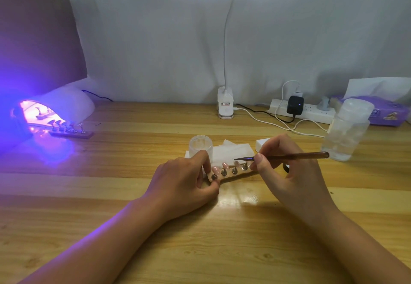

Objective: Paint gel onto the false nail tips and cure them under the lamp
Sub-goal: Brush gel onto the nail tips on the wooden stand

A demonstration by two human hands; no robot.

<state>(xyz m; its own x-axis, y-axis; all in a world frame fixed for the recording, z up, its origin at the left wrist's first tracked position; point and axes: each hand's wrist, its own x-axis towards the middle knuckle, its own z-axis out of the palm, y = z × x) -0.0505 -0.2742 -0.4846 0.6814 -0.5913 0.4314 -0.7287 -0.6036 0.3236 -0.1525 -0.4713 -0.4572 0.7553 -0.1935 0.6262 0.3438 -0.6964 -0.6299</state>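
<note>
A clear holder bar (231, 175) with several false nail tips on metal stands lies at the table's middle. My left hand (184, 181) pinches its left end between thumb and fingers. My right hand (291, 172) grips a brown nail brush (289, 156); the dark brush tip points left, just above the tips. A small open gel jar (200, 145) stands behind my left hand on a white tissue (233, 150). At the far left a white curing lamp (64, 108) glows purple, and a second holder (71, 131) with nail tips sits at its mouth.
A clear plastic bottle (347, 130) stands right of my right hand. Behind it lie a power strip (311, 111) with plugs and cables and a purple tissue pack (382, 110). A white desk lamp (225, 105) stands at the back centre. A brown board (37, 34) leans at back left.
</note>
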